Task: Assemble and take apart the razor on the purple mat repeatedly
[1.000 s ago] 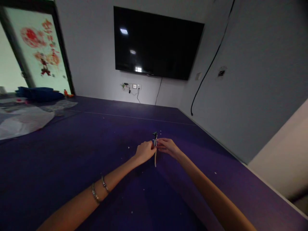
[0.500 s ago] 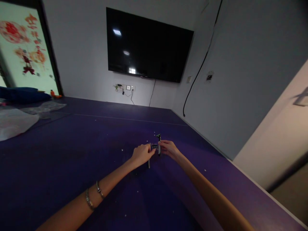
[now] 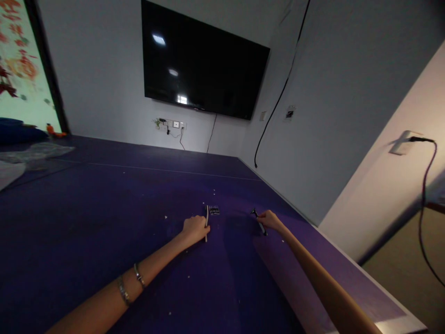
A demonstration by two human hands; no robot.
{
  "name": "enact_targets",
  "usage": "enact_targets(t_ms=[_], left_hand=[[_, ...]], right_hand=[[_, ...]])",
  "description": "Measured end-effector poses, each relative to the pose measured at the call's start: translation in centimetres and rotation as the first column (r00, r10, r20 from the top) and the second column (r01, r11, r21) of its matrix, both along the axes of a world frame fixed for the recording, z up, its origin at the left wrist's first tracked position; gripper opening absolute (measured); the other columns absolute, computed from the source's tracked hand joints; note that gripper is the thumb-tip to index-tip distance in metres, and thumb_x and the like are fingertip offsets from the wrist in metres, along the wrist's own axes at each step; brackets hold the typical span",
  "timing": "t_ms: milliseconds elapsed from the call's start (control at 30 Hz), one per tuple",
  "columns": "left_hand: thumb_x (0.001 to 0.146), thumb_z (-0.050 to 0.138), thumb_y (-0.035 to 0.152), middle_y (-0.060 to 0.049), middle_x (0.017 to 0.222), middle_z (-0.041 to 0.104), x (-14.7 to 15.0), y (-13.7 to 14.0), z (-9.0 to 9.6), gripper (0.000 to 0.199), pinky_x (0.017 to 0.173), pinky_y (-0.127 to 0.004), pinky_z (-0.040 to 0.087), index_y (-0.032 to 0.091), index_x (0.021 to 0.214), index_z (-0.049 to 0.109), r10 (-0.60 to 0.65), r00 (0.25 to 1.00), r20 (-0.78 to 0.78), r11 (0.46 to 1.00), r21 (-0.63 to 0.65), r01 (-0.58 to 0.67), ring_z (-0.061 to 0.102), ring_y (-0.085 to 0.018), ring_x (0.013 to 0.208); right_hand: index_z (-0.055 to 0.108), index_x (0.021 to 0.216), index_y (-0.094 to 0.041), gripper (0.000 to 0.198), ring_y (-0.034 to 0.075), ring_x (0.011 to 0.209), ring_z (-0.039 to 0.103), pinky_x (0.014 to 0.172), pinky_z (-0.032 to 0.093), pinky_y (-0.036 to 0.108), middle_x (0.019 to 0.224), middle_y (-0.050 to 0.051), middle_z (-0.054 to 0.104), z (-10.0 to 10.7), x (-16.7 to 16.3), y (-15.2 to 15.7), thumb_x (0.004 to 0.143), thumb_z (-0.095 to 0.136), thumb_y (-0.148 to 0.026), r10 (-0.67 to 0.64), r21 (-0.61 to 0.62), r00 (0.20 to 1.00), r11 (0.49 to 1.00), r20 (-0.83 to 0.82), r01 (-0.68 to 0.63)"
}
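Observation:
My left hand (image 3: 195,228) is closed round a slim pale stick (image 3: 207,214) shaped like a toothbrush, held nearly upright. Just right of the stick's upper end lies a small dark rectangular piece (image 3: 214,210) with light markings; its kind is too small to make out. Farther right, my right hand (image 3: 270,220) pinches a razor (image 3: 261,227) by its dark-and-light handle. The razor's head points up and left, away from the dark piece. Both hands are low over the purple surface (image 3: 139,250).
A black television (image 3: 205,60) hangs on the wall behind, above sockets (image 3: 175,124) with cords. A black cable (image 3: 274,116) hangs at the right. Clear plastic (image 3: 41,152) lies at the far left, and white specks dot the surface.
My right hand has moved right with the razor, away from my left hand and the dark piece. The razor has tilted from upright. The view has turned slightly to the right.

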State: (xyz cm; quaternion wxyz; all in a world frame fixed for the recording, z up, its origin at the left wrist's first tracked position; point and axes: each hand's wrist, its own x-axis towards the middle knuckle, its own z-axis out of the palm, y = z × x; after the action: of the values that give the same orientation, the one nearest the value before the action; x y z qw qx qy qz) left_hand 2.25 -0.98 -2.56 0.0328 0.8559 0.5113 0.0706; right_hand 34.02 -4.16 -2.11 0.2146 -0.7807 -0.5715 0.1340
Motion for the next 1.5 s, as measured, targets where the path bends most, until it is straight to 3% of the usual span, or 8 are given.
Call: enact_targets(t_ms=[467, 633, 733, 867, 967, 1067, 1367, 1500], left_hand=[[0.082, 0.040, 0.027, -0.013, 0.092, 0.068, 0.3, -0.4, 0.2, 0.030, 0.074, -0.036, 0.049, 0.014, 0.088, 0.067, 0.024, 0.999, 0.028, 1.000, -0.016, -0.024, 0.064, -0.024, 0.086], [0.084, 0.038, 0.029, -0.013, 0.089, 0.068, 0.1, -0.7, 1.4, 0.032, 0.071, -0.038, 0.049, 0.015, 0.086, 0.067, 0.017, 0.997, 0.070, 0.999, 0.043, -0.020, 0.065, -0.026, 0.083], [0.085, 0.036, 0.031, -0.012, 0.087, 0.068, 0.6, -1.5, 2.4, 0.033, 0.071, -0.036, 0.049, 0.016, 0.087, 0.066, 0.007, 0.996, 0.088, 0.997, 0.082, -0.015, 0.065, -0.025, 0.082], [0.087, 0.034, 0.031, -0.012, 0.086, 0.068, 1.7, -3.0, 3.6, 0.034, 0.072, -0.037, 0.048, 0.016, 0.094, 0.064, -0.034, 0.994, 0.106, 0.992, 0.127, 0.020, 0.065, -0.025, 0.082], [0.087, 0.033, 0.031, -0.013, 0.085, 0.068, 2.3, -4.0, 4.0, 0.034, 0.071, -0.038, 0.048, 0.015, 0.095, 0.062, -0.066, 0.992, 0.106, 0.988, 0.144, 0.050, 0.065, -0.027, 0.082], [0.087, 0.035, 0.030, -0.013, 0.087, 0.068, 2.7, -4.5, 4.1, 0.032, 0.071, -0.037, 0.048, 0.015, 0.097, 0.061, -0.071, 0.992, 0.102, 0.990, 0.132, 0.057, 0.065, -0.026, 0.083], [0.089, 0.032, 0.046, -0.010, 0.090, 0.065, 4.0, -4.5, 3.8, 0.038, 0.073, -0.037, 0.046, 0.017, 0.096, 0.056, -0.136, 0.972, 0.194, 0.985, 0.133, 0.112, 0.062, -0.025, 0.086], [0.088, 0.037, 0.040, -0.008, 0.099, 0.061, 3.6, -2.0, 3.2, 0.028, 0.077, -0.032, 0.044, 0.018, 0.095, 0.053, -0.194, 0.949, 0.248, 0.973, 0.176, 0.152, 0.056, -0.022, 0.096]], right_hand=[[0.065, 0.050, -0.015, 0.012, 0.016, 0.056, 0.059, 0.049, 0.033, 0.020, 0.049, 0.003, 0.059, -0.5, 0.7, -0.5, 0.061, 0.060, -0.015, -0.075, 0.042, 0.983, 0.997, 0.167, 0.069], [0.070, 0.065, -0.017, 0.012, 0.019, 0.074, 0.063, 0.059, 0.040, 0.020, 0.071, 0.007, 0.069, 0.3, -1.0, -0.1, 0.068, 0.058, -0.016, -0.046, 0.173, 0.992, 0.985, 0.117, 0.025], [0.070, 0.082, -0.016, 0.016, 0.018, 0.073, 0.063, 0.062, 0.045, 0.022, 0.079, 0.007, 0.069, 0.7, -4.5, 0.5, 0.070, 0.060, -0.021, 0.056, 0.280, 0.987, 0.960, -0.151, -0.012], [0.064, 0.091, -0.015, 0.028, 0.014, 0.063, 0.062, 0.058, 0.051, 0.026, 0.078, 0.006, 0.067, 1.2, -10.4, 0.3, 0.065, 0.070, -0.026, 0.206, 0.278, 0.613, 0.960, -0.763, 0.023], [0.061, 0.092, -0.016, 0.029, 0.013, 0.067, 0.063, 0.065, 0.052, 0.026, 0.081, 0.006, 0.067, 1.7, -13.5, -0.4, 0.068, 0.070, -0.028, 0.222, 0.233, 0.328, 0.972, -0.918, -0.007], [0.061, 0.089, -0.015, 0.025, 0.012, 0.064, 0.063, 0.064, 0.051, 0.025, 0.077, 0.005, 0.067, 1.9, -14.6, -0.8, 0.067, 0.070, -0.024, 0.229, 0.227, 0.228, 0.973, -0.946, -0.038], [0.066, 0.082, -0.014, 0.023, 0.011, 0.060, 0.059, 0.055, 0.049, 0.021, 0.072, 0.003, 0.065, 2.6, -11.9, -0.9, 0.061, 0.072, -0.022, 0.242, 0.271, 0.331, 0.962, -0.912, 0.045], [0.068, 0.079, -0.013, 0.018, 0.012, 0.062, 0.061, 0.060, 0.051, 0.023, 0.073, 0.006, 0.067, 3.7, -7.1, -1.0, 0.063, 0.069, -0.023, 0.212, 0.299, 0.480, 0.948, -0.851, 0.112]])
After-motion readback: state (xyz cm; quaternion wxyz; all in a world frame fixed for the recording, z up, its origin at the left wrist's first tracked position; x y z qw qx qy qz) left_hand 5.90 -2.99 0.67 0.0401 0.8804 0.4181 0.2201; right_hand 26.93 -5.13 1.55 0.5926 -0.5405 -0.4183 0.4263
